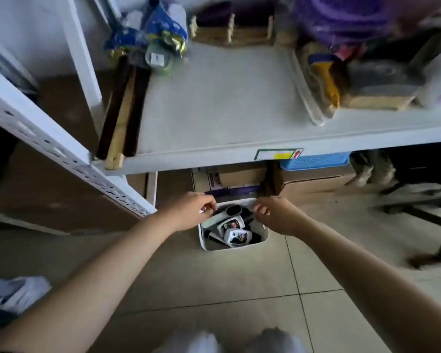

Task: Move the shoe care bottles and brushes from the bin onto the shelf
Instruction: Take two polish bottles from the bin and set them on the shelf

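We note a small white bin (233, 247) standing on the tiled floor (214, 289), directly below the front edge of the grey shelf (227, 98). The bin holds several shoe care bottles (237, 236) with dark caps and printed labels, lying tilted against one another, with dark items among them that are too blurred to identify.

The left hand (191, 211) is at the bin's left far rim, fingers curled inward; the right hand (275, 215) is at the right far rim, likewise curled. We cannot tell whether either hand has hold of the rim or of an item inside, as the fingertips are blurred.

On the shelf, a long wooden-backed brush (124, 108) with dark bristles lies along the left edge, its near end overhanging the front lip. Blue packaging (150, 29) sits behind it. A tray (308, 98) with shoes occupies the right side. Between the brush and the tray the shelf surface is bare and broad.

A perforated upright post (61, 151) slants close to the left forearm. Cardboard boxes (239, 178) stand just behind the bin under the shelf.
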`<state>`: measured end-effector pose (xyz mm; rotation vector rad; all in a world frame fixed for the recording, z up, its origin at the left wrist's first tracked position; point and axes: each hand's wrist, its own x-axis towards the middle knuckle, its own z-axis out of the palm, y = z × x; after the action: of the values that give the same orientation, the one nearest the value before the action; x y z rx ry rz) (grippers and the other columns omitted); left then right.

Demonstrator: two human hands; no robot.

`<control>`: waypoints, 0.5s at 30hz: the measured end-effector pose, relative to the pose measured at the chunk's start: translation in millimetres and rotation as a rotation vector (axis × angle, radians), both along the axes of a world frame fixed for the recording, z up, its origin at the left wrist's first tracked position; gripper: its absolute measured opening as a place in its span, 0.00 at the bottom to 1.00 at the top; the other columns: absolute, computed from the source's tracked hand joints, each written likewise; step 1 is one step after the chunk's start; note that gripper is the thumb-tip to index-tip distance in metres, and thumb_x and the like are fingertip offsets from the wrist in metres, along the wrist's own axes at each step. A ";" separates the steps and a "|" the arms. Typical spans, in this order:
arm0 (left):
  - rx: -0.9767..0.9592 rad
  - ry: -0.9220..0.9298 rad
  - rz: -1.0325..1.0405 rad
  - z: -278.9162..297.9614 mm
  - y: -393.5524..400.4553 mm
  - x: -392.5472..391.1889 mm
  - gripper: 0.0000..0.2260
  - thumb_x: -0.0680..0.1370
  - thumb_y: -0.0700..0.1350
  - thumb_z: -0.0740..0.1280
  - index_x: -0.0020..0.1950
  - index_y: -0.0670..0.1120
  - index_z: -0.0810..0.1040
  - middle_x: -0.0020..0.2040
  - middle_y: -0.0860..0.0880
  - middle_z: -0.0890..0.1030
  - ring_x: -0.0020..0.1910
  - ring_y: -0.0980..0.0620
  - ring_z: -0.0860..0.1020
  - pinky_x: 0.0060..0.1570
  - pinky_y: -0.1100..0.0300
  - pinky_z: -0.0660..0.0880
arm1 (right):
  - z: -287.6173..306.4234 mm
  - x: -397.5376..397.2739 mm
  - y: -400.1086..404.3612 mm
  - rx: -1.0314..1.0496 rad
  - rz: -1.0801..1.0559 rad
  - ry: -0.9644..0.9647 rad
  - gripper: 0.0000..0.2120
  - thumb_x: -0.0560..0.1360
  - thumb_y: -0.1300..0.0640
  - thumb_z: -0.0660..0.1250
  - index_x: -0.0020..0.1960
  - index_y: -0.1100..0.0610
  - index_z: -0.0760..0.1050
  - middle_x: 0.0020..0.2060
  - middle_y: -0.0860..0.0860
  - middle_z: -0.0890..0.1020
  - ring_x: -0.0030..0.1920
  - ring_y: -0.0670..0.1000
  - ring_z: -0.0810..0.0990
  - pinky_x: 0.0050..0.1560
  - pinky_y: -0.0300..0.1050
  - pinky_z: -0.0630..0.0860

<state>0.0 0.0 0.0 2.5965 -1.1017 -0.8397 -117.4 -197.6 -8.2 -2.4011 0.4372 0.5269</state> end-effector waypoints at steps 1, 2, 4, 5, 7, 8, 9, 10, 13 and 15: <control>-0.017 0.042 0.009 -20.9 -1.9 1.8 0.09 0.77 0.45 0.62 0.55 0.50 0.78 0.55 0.50 0.80 0.48 0.52 0.76 0.47 0.58 0.73 | -23.6 3.0 2.5 0.010 -0.005 0.009 0.12 0.75 0.56 0.63 0.56 0.57 0.77 0.52 0.55 0.83 0.54 0.56 0.80 0.55 0.44 0.74; -0.036 0.068 0.013 -43.2 -3.6 5.8 0.09 0.77 0.43 0.62 0.55 0.47 0.79 0.55 0.48 0.80 0.48 0.51 0.77 0.46 0.60 0.72 | -44.2 7.5 3.1 0.021 -0.011 0.027 0.12 0.75 0.56 0.62 0.57 0.57 0.77 0.53 0.55 0.83 0.55 0.56 0.80 0.56 0.44 0.74; -0.032 0.084 0.013 -89.4 -4.7 11.3 0.09 0.77 0.40 0.62 0.55 0.45 0.79 0.54 0.45 0.80 0.47 0.51 0.76 0.43 0.64 0.66 | -87.2 15.0 4.2 0.046 -0.013 0.075 0.12 0.76 0.56 0.62 0.57 0.56 0.77 0.54 0.54 0.82 0.55 0.56 0.79 0.55 0.44 0.74; -0.044 0.095 0.016 -108.7 -5.2 14.3 0.09 0.77 0.40 0.62 0.55 0.44 0.79 0.54 0.45 0.80 0.47 0.52 0.75 0.42 0.66 0.65 | -105.3 18.7 4.2 0.046 -0.014 0.075 0.12 0.76 0.56 0.62 0.57 0.56 0.77 0.54 0.54 0.82 0.55 0.56 0.79 0.54 0.43 0.73; -0.054 0.108 0.020 -144.3 -4.5 18.6 0.10 0.77 0.39 0.62 0.55 0.44 0.79 0.53 0.46 0.79 0.48 0.51 0.75 0.43 0.67 0.65 | -141.6 23.2 5.8 0.003 0.003 0.056 0.13 0.76 0.56 0.62 0.58 0.57 0.76 0.52 0.54 0.82 0.50 0.54 0.78 0.46 0.38 0.71; -0.058 0.098 0.009 -157.8 -4.4 20.7 0.09 0.77 0.39 0.62 0.55 0.44 0.79 0.52 0.47 0.79 0.48 0.51 0.75 0.44 0.66 0.66 | -154.4 25.4 7.6 -0.030 0.030 0.040 0.13 0.76 0.56 0.62 0.59 0.58 0.76 0.50 0.53 0.81 0.47 0.52 0.76 0.42 0.37 0.69; -0.056 0.094 0.008 -174.7 -4.2 23.2 0.09 0.77 0.39 0.62 0.55 0.44 0.79 0.51 0.48 0.79 0.48 0.51 0.75 0.46 0.65 0.68 | -171.7 26.9 8.1 -0.056 0.047 0.036 0.13 0.76 0.55 0.62 0.59 0.58 0.76 0.50 0.53 0.80 0.46 0.51 0.74 0.42 0.37 0.68; -0.052 0.083 0.004 -189.5 -4.6 25.1 0.09 0.77 0.40 0.62 0.54 0.45 0.79 0.51 0.49 0.79 0.49 0.51 0.76 0.48 0.62 0.71 | -186.8 29.0 8.5 -0.069 0.052 0.042 0.14 0.76 0.54 0.63 0.59 0.58 0.75 0.51 0.54 0.81 0.46 0.52 0.75 0.44 0.39 0.69; -0.005 0.046 -0.025 -227.8 -6.3 25.5 0.09 0.76 0.43 0.63 0.55 0.48 0.78 0.55 0.51 0.80 0.52 0.51 0.77 0.48 0.60 0.74 | -228.6 32.3 8.8 -0.060 0.034 0.087 0.16 0.74 0.53 0.65 0.61 0.56 0.74 0.56 0.56 0.80 0.54 0.56 0.78 0.52 0.45 0.74; 0.029 0.044 -0.047 -245.3 -10.4 22.9 0.11 0.75 0.46 0.64 0.57 0.49 0.76 0.58 0.52 0.78 0.50 0.54 0.76 0.38 0.67 0.70 | -245.2 32.6 10.0 -0.042 0.006 0.116 0.20 0.73 0.54 0.67 0.63 0.56 0.72 0.59 0.57 0.79 0.56 0.57 0.78 0.54 0.46 0.75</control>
<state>22.9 -10.4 -245.3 2.5721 -1.1507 -0.9248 -84.8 -187.5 -253.4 -2.4208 0.4965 0.6686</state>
